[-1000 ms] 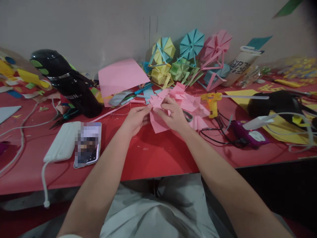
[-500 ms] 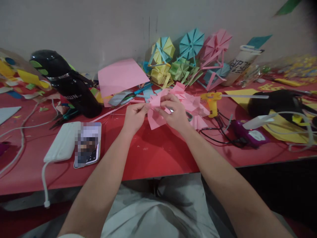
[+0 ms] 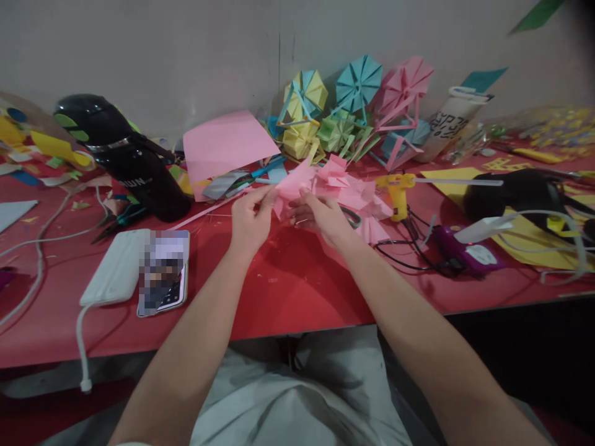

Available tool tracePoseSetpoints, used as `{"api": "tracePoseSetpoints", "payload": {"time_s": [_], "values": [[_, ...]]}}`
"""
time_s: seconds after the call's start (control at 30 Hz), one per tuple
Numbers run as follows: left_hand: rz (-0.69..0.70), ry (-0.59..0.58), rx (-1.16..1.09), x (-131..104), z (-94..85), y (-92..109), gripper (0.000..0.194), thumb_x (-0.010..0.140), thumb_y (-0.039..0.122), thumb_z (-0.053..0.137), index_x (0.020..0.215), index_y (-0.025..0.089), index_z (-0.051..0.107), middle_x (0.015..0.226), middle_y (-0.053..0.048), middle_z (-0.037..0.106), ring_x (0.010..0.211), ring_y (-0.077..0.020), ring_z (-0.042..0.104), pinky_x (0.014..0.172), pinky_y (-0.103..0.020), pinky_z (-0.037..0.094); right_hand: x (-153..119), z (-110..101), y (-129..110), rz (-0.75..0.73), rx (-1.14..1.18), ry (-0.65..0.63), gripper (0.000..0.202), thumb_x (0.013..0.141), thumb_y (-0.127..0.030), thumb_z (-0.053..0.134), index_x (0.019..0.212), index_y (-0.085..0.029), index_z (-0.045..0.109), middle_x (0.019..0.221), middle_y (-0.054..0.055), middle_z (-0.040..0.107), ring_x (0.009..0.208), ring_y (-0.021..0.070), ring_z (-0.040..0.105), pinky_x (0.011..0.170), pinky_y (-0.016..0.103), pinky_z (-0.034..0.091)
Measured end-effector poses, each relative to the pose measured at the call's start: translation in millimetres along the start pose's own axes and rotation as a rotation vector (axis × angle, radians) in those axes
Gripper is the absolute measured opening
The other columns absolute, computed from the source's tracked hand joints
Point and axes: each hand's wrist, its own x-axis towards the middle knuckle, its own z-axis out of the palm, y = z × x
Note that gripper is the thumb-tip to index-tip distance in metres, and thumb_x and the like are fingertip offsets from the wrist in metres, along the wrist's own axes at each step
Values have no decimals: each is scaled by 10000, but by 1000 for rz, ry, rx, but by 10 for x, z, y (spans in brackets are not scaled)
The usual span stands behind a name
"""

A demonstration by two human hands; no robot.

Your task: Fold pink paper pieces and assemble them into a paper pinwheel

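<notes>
My left hand pinches the left edge of a folded piece of pink paper above the table. At its lower right side, my right hand has the thumb on top and the fingers bent beneath, closed around the paper. The fingers hide part of its folds. Behind and to the right of my right hand lies a heap of other folded pink papers. A scissors handle shows beside my right wrist, partly covered.
A yellow glue gun with a glue stick lies right of the heap. Left are a black bottle, a white power bank and a phone. Folded paper umbrellas lean on the wall. A purple device trails cables.
The pink paper has been tilted, so its lower flap no longer hangs down toward me. My right hand has turned and moved slightly lower, with its fingers now under the paper.
</notes>
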Motion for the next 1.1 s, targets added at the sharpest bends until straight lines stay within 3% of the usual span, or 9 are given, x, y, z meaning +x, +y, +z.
{"api": "tracePoseSetpoints", "payload": {"time_s": [0.17, 0.33, 0.43, 0.57, 0.67, 0.83, 1.1], "values": [[-98, -152, -81, -32, 31, 16, 205, 865, 311, 612, 967, 217, 763, 1018, -54, 759, 961, -217, 669, 879, -329, 499, 89, -78, 50, -48, 128, 67, 255, 820, -427, 675, 777, -219, 535, 729, 49, 691, 676, 185, 695, 619, 320, 588], [-153, -250, -180, -36, 51, 16, 207, 816, 251, 643, 995, 209, 738, 1112, -74, 732, 1089, -237, 637, 1009, -386, 456, 137, -123, 136, -162, 40, 89, 235, 795, -395, 687, 894, -223, 560, 901, 54, 689, 789, 193, 700, 688, 364, 607], [-245, -288, -350, -29, 69, 3, 322, 739, 202, 673, 1060, 193, 701, 1181, -86, 701, 1127, -235, 628, 1018, -387, 459, 146, -131, 165, -284, -69, 93, 261, 780, -376, 683, 961, -217, 584, 940, 57, 685, 853, 199, 687, 716, 371, 599], [-488, -270, -569, -7, 81, -12, 363, 786, 349, 627, 1113, 193, 654, 1150, -86, 695, 1040, -238, 665, 931, -410, 520, 126, -140, 162, -466, -312, 88, 265, 757, -316, 696, 980, -184, 639, 998, 85, 689, 841, 192, 665, 724, 363, 577], [-594, -239, -563, 5, 83, -15, 342, 802, 438, 622, 1026, 183, 665, 1022, -79, 708, 916, -224, 684, 821, -388, 558, 93, -127, 158, -530, -449, 63, 269, 760, -272, 698, 1014, -187, 675, 1030, 87, 697, 816, 178, 651, 713, 349, 564], [-580, -214, -415, -6, 81, -54, 314, 668, 271, 739, 963, 172, 692, 995, -79, 710, 908, -206, 657, 731, -308, 552, 73, -109, 169, -585, -595, 10, 253, 763, -230, 697, 1016, -223, 705, 1038, 77, 712, 879, 195, 658, 752, 353, 554], [-453, -261, -410, -6, 85, -70, 288, 658, 282, 748, 908, 154, 682, 937, -69, 720, 877, -190, 668, 839, -341, 530, 74, -133, 151, -613, -620, -11, 273, 769, -222, 688, 1041, -210, 707, 1060, 88, 714, 914, 205, 662, 788, 367, 550]]}}
